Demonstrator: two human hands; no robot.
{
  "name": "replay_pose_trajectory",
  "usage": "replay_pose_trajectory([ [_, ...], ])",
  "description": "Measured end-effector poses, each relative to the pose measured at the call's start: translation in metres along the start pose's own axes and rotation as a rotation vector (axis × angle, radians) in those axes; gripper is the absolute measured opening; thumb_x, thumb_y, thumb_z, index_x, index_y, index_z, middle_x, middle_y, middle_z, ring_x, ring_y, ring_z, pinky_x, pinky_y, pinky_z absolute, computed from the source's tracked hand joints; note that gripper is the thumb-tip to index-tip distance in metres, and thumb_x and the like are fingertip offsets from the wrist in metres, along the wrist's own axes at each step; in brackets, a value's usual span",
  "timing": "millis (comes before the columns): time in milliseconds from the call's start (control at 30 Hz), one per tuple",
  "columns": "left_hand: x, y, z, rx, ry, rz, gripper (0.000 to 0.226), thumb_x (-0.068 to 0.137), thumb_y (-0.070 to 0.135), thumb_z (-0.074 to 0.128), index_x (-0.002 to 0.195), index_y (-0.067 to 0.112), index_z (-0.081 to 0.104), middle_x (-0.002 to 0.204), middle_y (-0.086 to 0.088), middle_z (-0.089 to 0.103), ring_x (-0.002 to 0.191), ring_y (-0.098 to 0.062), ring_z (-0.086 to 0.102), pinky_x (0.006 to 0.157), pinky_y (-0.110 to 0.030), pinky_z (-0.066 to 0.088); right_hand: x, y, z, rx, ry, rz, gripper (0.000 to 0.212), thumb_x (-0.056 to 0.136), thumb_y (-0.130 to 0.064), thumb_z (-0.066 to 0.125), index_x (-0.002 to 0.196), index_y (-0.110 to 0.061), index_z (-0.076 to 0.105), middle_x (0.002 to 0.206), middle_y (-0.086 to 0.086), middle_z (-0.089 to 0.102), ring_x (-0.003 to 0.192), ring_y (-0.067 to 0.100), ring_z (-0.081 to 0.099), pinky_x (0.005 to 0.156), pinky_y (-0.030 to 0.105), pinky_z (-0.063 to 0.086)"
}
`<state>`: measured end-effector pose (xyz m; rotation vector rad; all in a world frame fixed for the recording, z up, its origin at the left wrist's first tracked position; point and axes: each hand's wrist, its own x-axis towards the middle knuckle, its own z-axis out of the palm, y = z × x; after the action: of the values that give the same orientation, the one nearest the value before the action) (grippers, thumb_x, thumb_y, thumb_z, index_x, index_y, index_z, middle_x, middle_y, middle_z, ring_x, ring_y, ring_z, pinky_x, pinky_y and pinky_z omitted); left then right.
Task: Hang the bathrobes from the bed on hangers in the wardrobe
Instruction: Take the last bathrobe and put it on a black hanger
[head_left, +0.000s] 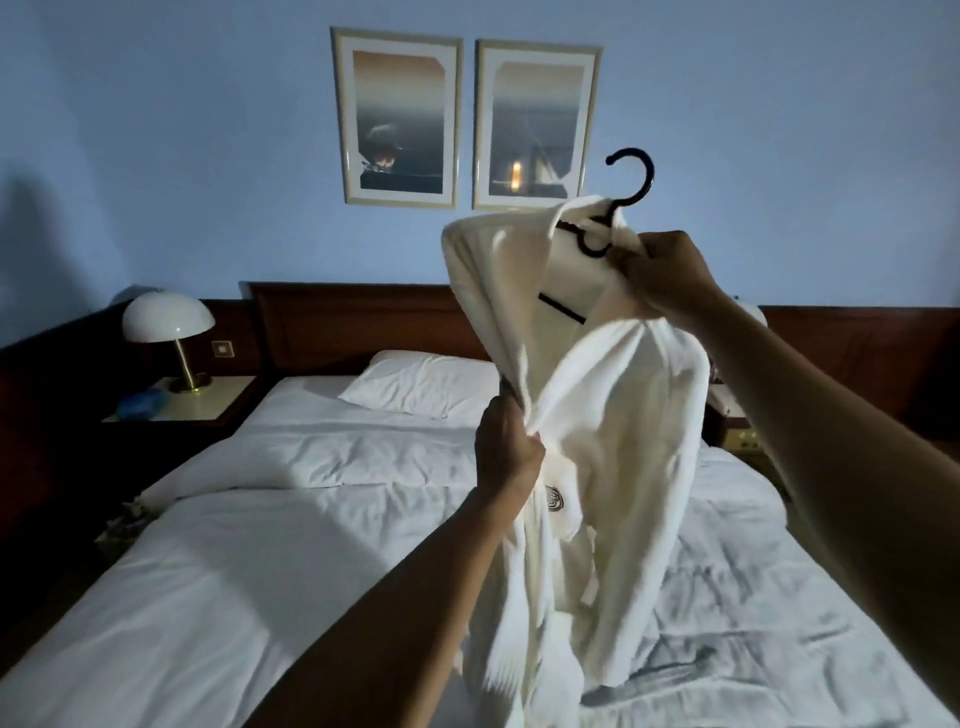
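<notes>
A white bathrobe (613, 441) with a dark emblem on its chest hangs in the air above the bed (260, 545). It is draped over a black plastic hanger (631, 171) whose hook sticks up above the collar. My right hand (670, 278) grips the hanger's neck together with the collar cloth. My left hand (506, 447) pinches the robe's front edge lower down, on its left side. The robe's hem trails onto the sheets. The wardrobe is out of view.
A pillow (421, 382) lies at the head of the bed against the dark wooden headboard (363, 317). A lamp (169, 325) stands on the left nightstand (182, 400). Two framed pictures (467, 119) hang on the blue wall.
</notes>
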<state>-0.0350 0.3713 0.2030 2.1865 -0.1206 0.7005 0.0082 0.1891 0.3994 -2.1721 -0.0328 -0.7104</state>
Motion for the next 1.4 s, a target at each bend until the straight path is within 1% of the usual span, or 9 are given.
replay_pose_trajectory([
  [167,-0.003,-0.023,-0.033,0.073,0.083,0.143,0.062,0.072,-0.007,0.065,0.133,0.005,0.058,0.102,-0.018,0.066,0.096,-0.042,0.065,0.077,-0.042,0.051,-0.013,0.016,0.006,-0.094,0.041,0.054,0.030,0.091,-0.032,0.062,0.066,-0.017,0.059,0.070,0.004,0.053,0.080,0.026,0.053,0.066,0.030,0.035],
  [367,-0.008,-0.051,-0.123,0.120,0.252,0.194,0.086,0.076,-0.008,0.057,0.155,0.018,0.038,0.118,-0.017,0.068,0.099,-0.037,0.064,0.076,-0.038,0.051,-0.028,-0.019,0.056,-0.116,-0.083,-0.024,0.021,0.096,-0.030,0.058,0.085,-0.013,0.066,0.082,0.010,0.059,0.082,0.028,0.052,0.067,0.030,0.033],
  [533,-0.014,-0.092,-0.219,0.275,0.365,0.314,0.032,0.087,0.001,0.058,0.115,0.004,0.071,0.095,-0.014,0.071,0.087,-0.031,0.068,0.072,-0.036,0.056,-0.046,-0.085,0.123,-0.054,-0.175,-0.150,0.021,0.095,-0.030,0.060,0.082,-0.013,0.061,0.082,0.010,0.059,0.085,0.028,0.052,0.070,0.030,0.034],
  [633,-0.025,-0.114,-0.282,0.338,0.451,0.313,0.022,0.082,-0.003,0.060,0.100,-0.002,0.072,0.089,-0.016,0.070,0.083,-0.028,0.066,0.075,-0.021,0.045,-0.067,-0.140,0.164,-0.047,-0.236,-0.260,0.019,0.096,-0.031,0.057,0.084,-0.016,0.058,0.084,0.009,0.058,0.085,0.027,0.049,0.071,0.029,0.031],
  [733,-0.046,-0.137,-0.353,0.404,0.526,0.245,0.024,0.073,-0.013,0.069,0.094,-0.002,0.072,0.087,-0.018,0.070,0.084,-0.026,0.062,0.073,-0.024,0.043,-0.096,-0.200,0.203,-0.005,-0.284,-0.376,0.018,0.098,-0.032,0.057,0.083,-0.020,0.055,0.086,0.006,0.056,0.086,0.025,0.045,0.073,0.029,0.030],
  [867,-0.091,-0.162,-0.460,0.530,0.537,0.125,0.024,0.082,0.022,0.060,0.097,0.006,0.069,0.092,-0.013,0.070,0.088,-0.030,0.064,0.073,-0.028,0.041,-0.151,-0.293,0.252,0.075,-0.354,-0.499,0.026,0.097,-0.032,0.059,0.081,-0.012,0.054,0.083,0.008,0.056,0.083,0.027,0.048,0.070,0.030,0.030],
  [1033,-0.159,-0.189,-0.592,0.632,0.652,0.072,0.054,0.071,-0.006,0.063,0.123,0.008,0.068,0.105,-0.016,0.070,0.099,-0.032,0.063,0.085,-0.035,0.047,-0.234,-0.419,0.301,0.194,-0.403,-0.628,0.032,0.095,-0.032,0.059,0.074,-0.012,0.046,0.078,0.010,0.053,0.079,0.028,0.049,0.066,0.033,0.031],
  [1200,-0.221,-0.200,-0.718,0.758,0.704,-0.039,0.065,0.072,0.000,0.062,0.135,0.014,0.059,0.103,-0.014,0.068,0.097,-0.039,0.063,0.080,-0.039,0.048,-0.317,-0.545,0.337,0.303,-0.402,-0.752,0.030,0.095,-0.025,0.057,0.071,-0.014,0.043,0.074,0.007,0.050,0.075,0.025,0.046,0.062,0.029,0.023],
  [1400,-0.300,-0.213,-0.837,0.747,0.854,-0.093,0.076,0.078,0.001,0.071,0.147,0.020,0.046,0.130,-0.007,0.064,0.119,-0.028,0.061,0.096,-0.032,0.050,-0.417,-0.682,0.369,0.493,-0.462,-0.918,0.029,0.094,-0.034,0.060,0.078,-0.012,0.052,0.076,0.008,0.054,0.072,0.024,0.052,0.065,0.033,0.032],
])
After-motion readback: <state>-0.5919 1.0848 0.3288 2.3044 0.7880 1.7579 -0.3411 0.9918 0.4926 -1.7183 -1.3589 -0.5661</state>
